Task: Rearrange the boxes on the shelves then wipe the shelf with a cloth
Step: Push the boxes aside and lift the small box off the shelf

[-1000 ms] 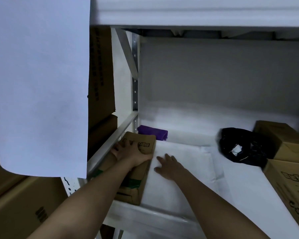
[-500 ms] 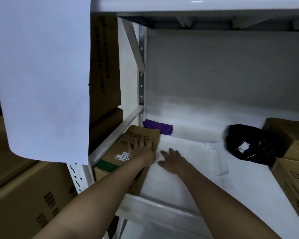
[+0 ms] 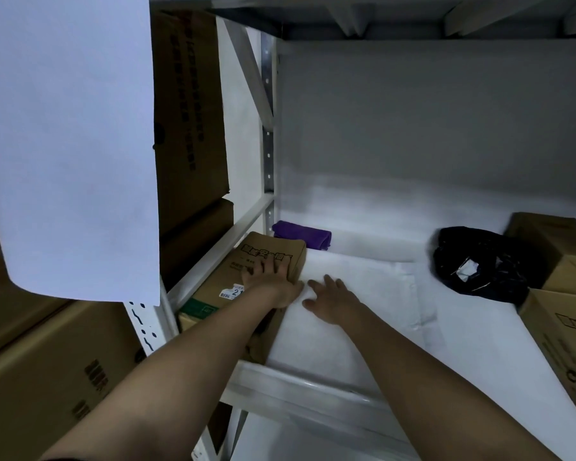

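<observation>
The left hand (image 3: pixel 269 280) presses flat on the stiff, probably light brown cardboard box (image 3: pixel 246 287), best gripped by its edges, while the right hand (image 3: pixel 330 299) rests relaxed on the white shelf (image 3: pixel 463 344).

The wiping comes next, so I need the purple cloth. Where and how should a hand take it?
The purple cloth lies folded flat at the back left of the shelf, just behind the box under the left hand. Probably best to pinch its right end, the thick folded edge, from above with the free right hand, reaching past the box's right side.
</observation>
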A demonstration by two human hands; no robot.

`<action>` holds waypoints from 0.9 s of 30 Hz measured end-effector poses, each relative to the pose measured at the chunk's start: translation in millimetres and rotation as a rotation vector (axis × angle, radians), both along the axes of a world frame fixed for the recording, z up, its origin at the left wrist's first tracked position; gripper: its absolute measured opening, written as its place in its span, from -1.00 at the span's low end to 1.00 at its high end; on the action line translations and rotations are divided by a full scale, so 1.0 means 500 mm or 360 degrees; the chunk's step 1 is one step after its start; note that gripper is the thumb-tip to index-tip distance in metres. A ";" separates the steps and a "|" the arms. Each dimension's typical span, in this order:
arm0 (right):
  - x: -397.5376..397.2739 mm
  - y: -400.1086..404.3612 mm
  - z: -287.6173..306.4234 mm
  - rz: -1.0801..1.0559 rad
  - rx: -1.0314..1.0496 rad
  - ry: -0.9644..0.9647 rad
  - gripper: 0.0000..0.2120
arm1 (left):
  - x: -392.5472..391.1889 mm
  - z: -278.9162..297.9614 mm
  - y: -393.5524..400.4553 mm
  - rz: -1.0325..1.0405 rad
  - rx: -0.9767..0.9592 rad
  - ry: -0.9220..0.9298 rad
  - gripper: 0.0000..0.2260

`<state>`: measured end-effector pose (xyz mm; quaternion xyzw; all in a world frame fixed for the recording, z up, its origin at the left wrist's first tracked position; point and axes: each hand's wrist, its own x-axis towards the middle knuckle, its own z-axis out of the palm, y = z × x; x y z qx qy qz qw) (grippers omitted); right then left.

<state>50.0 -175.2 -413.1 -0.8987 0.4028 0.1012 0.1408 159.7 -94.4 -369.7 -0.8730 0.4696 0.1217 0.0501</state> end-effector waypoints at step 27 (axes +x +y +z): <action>-0.356 -0.067 0.135 -0.0702 -0.0657 -0.0547 -0.74 | -0.286 0.072 -0.159 -0.0601 -0.0827 0.0095 -0.83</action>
